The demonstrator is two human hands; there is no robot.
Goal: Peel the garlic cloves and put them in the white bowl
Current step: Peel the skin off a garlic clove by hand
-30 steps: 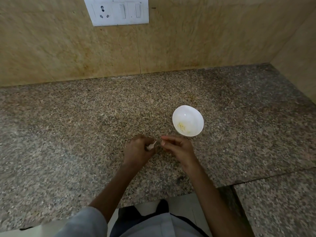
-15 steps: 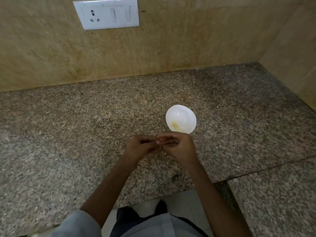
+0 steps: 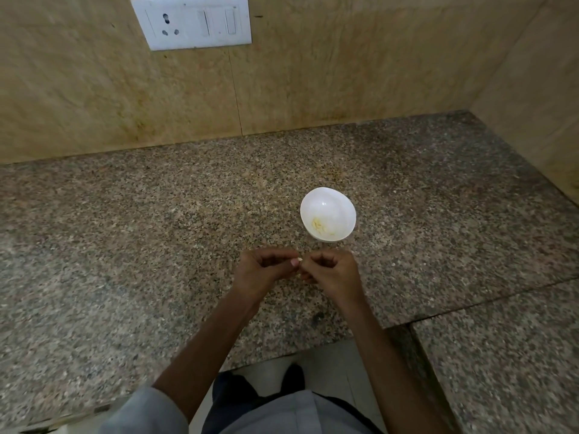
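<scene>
The speckled granite countertop point(image 3: 156, 230) spread out under and all around the fingers, with the beige stone wall point(image 3: 344, 73) rising well beyond them. A white switch plate with a socket point(image 3: 191, 21) sat high on that wall, far past the fingertips and to their left.

The white bowl point(image 3: 332, 202) stood on the counter just beyond the right hand's knuckles, near but not touching them. A few pale yellow bits point(image 3: 319, 227), probably peeled garlic, lay at its bottom.

The left hand point(image 3: 261, 270) and the right hand point(image 3: 332, 272) met over the counter with their fingertips touching. Both had their fingers curled inward. The left thumb and forefinger pinched a small pale garlic clove point(image 3: 299, 260), which showed only as a sliver between the two hands. The right fingertips closed on the same clove from the other side. Whether a nail was under the skin could not be told.

The step in hand looked like the peeling itself, with the clove gripped at both ends and the skin being worked loose. No loose skin could be made out on the counter.

Next, the skin would probably need to come fully away. One hand would then carry the bare clove the short way forward, past the right fingers, and drop it over the bowl's rim.
</scene>
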